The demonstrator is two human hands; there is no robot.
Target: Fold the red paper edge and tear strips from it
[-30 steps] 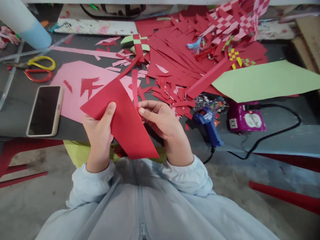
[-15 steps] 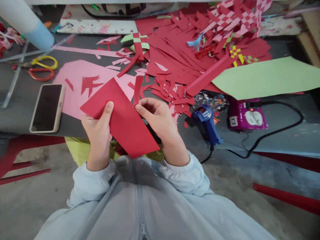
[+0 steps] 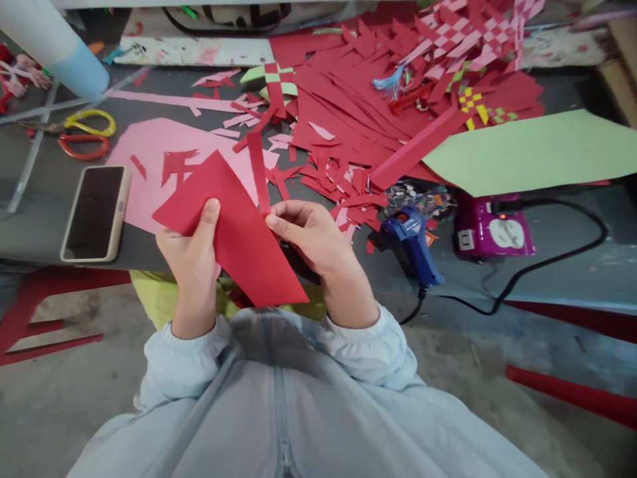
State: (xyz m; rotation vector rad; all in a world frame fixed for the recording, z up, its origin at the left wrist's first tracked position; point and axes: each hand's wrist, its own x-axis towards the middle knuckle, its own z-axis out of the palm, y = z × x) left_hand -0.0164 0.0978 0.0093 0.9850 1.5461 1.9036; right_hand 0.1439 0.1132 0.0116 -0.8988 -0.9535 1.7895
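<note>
My left hand (image 3: 192, 255) grips a sheet of red paper (image 3: 243, 232) near its left side, thumb on top and the other fingers beneath. The sheet slants above my lap at the table's front edge. A narrow red paper strip (image 3: 258, 174) stands up beside the sheet's right edge, its lower end pinched between the thumb and forefinger of my right hand (image 3: 311, 239). Whether the strip is joined to the sheet I cannot tell. Behind the sheet lies a flat pink paper (image 3: 149, 143) with red cut pieces on it.
A phone (image 3: 94, 212) and scissors (image 3: 89, 133) lie at the left. Red scraps and sheets (image 3: 343, 106) cover the back middle. To the right are a blue glue gun (image 3: 415, 245), a purple plugged-in box (image 3: 492, 232) with a black cord, and a pale green paper (image 3: 537, 153).
Both hands and the red sheet have shifted slightly left. More of the red strip shows, and its top now leans left.
</note>
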